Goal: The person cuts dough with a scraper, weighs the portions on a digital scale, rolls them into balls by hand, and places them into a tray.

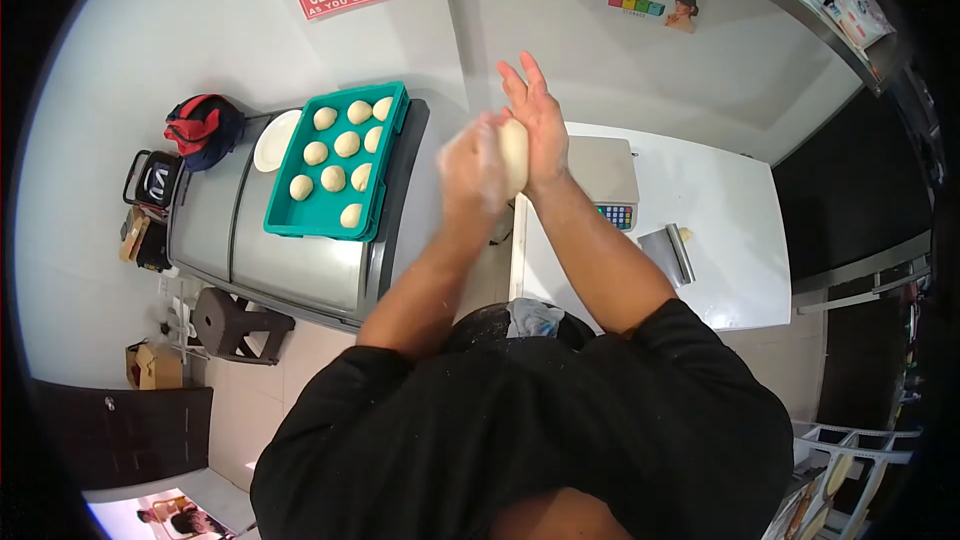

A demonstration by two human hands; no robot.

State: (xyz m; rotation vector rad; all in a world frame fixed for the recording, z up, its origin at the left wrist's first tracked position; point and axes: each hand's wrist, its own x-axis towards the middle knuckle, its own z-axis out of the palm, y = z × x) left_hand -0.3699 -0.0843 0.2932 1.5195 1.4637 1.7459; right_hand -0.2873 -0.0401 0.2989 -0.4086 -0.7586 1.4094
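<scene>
A pale ball of dough (514, 157) is pressed between my two palms, raised in front of my body. My left hand (470, 172) is curled against its left side and smeared by motion. On the other side, my right hand (542, 130) bears against the dough with its palm, fingers stretched up and apart. To the left, a teal tray (308, 213) holds several round dough balls. Just right of my right hand, a scale (606, 168) with a keypad stands on the white table (720, 180). A metal dough scraper (667, 254) lies nearer, beside a small dough piece (686, 235).
The tray rests on a grey chest freezer (300, 268), along with a white plate (277, 142) and a red and navy bag (203, 130). A dark stool (240, 324) stands below left. A shelf (790, 2) with jars juts out at upper right.
</scene>
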